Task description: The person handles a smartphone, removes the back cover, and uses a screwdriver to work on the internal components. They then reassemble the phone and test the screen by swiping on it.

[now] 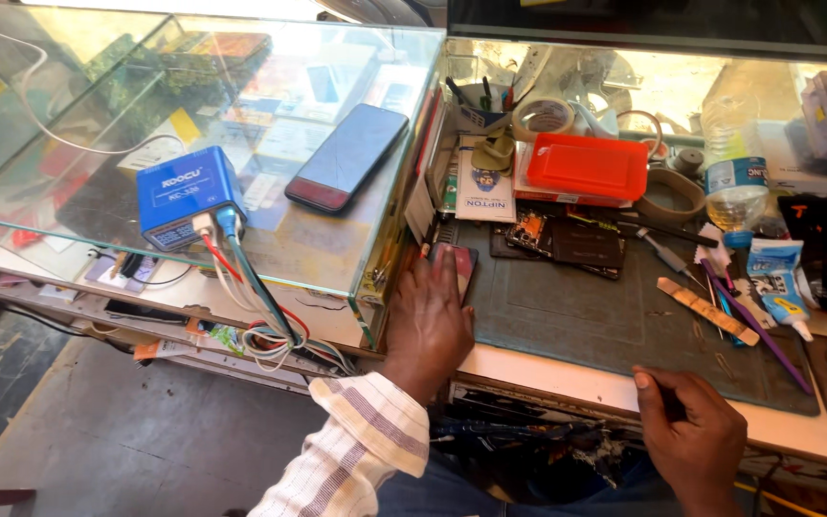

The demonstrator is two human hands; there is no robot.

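Observation:
My left hand [428,321] lies flat on a small dark red phone [458,263] at the left edge of a grey work mat [605,325], fingers covering most of it. My right hand [686,431] rests at the front edge of the white bench, fingers curled, and whether it pinches anything is hidden. A larger dark phone [346,158] lies on the glass counter [241,124] to the left. An opened phone with exposed boards [567,239] sits on the mat behind my left hand.
A blue box [184,196] with red, white and green cables sits on the glass. A red tray [588,165], tape rolls [543,115], a plastic bottle [734,182], a glue tube [785,311], a purple stick [758,330] and a wooden tool [705,308] crowd the bench.

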